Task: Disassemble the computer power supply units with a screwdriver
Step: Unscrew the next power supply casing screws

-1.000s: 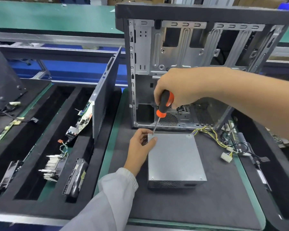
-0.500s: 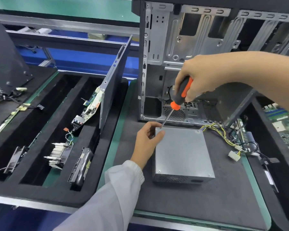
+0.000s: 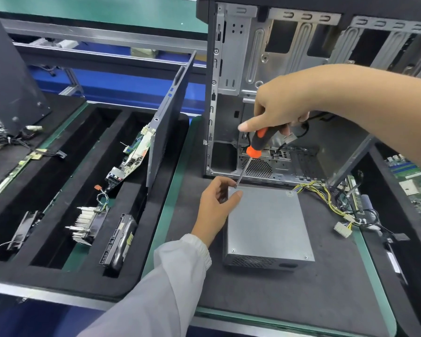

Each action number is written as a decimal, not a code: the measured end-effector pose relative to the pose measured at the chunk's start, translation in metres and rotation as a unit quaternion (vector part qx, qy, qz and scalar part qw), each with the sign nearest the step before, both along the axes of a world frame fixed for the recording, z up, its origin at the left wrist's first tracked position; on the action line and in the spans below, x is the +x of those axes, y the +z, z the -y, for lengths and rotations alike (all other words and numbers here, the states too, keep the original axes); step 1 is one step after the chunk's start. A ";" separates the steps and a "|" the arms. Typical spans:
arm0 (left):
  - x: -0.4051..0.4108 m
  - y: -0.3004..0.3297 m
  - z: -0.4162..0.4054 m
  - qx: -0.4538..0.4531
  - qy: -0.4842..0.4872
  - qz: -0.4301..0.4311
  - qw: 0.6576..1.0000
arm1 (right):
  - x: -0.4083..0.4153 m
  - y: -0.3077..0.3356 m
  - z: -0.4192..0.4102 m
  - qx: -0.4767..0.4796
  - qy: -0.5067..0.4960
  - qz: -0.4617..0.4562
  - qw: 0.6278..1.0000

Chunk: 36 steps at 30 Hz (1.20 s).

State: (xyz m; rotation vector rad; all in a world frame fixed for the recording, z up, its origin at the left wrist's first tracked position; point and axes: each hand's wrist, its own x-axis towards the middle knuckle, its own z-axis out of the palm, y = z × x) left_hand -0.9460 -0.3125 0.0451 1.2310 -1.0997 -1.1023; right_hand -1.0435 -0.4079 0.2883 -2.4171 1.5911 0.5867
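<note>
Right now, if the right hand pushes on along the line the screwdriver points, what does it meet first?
The right hand drives the screwdriver down-left; its tip looks already at the far-left corner of the power supply, beside the left hand. Contact itself is hard to judge.

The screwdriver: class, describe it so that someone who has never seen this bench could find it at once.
Start at the open computer case standing at the back of the dark mat. In front of it lies a grey power supply unit, and over its far left corner the right hand holds the screwdriver. It is the only tool with an orange and black handle.
</note>
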 end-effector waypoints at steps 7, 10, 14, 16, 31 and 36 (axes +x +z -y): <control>0.001 -0.001 0.002 0.008 -0.006 0.007 1.000 | -0.005 0.003 -0.007 -0.056 0.201 -0.058 0.976; 0.007 0.004 0.006 -0.009 -0.032 0.002 0.999 | -0.007 0.003 -0.011 -0.082 0.268 -0.053 0.959; 0.013 0.016 0.016 -0.033 -0.063 0.002 0.997 | -0.005 -0.001 -0.010 -0.106 0.300 -0.016 0.948; 0.014 0.019 0.021 -0.033 -0.054 0.015 0.998 | -0.007 -0.002 -0.007 -0.119 0.272 -0.021 0.955; 0.002 0.023 0.026 -0.061 -0.072 0.040 0.995 | 0.002 -0.018 -0.009 -0.253 0.151 -0.003 0.956; -0.007 0.017 0.024 -0.075 -0.030 0.009 0.997 | -0.005 -0.005 -0.006 -0.149 0.233 -0.027 0.961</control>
